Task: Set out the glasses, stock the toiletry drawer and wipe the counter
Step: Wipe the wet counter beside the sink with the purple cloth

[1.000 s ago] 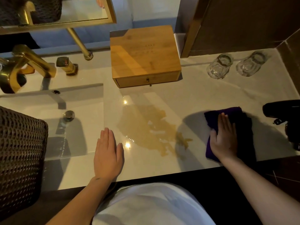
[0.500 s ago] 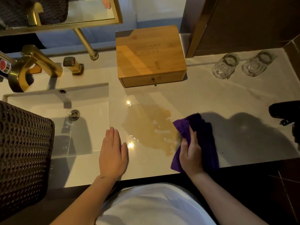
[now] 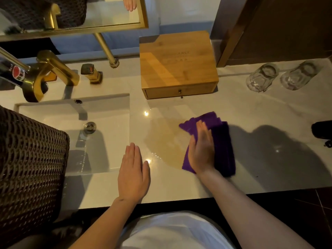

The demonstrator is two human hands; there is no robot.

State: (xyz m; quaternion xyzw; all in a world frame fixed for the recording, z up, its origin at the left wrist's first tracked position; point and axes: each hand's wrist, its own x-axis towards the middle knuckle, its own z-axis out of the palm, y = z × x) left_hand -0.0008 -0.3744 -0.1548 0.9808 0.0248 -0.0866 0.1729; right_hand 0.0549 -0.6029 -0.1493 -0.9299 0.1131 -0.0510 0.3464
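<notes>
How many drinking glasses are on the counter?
2. Both stand upside down, side by side, at the far right of the counter: one glass nearer the wooden drawer box, the other glass to its right. No others show.

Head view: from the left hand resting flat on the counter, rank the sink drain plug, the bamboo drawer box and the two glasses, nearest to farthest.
From the left hand:
1. Sink drain plug, in the basin on the left and a little further back.
2. Bamboo drawer box, at the back of the counter, behind the spill.
3. Two glasses, upturned side by side at the far back right; the left one is slightly nearer.
</notes>
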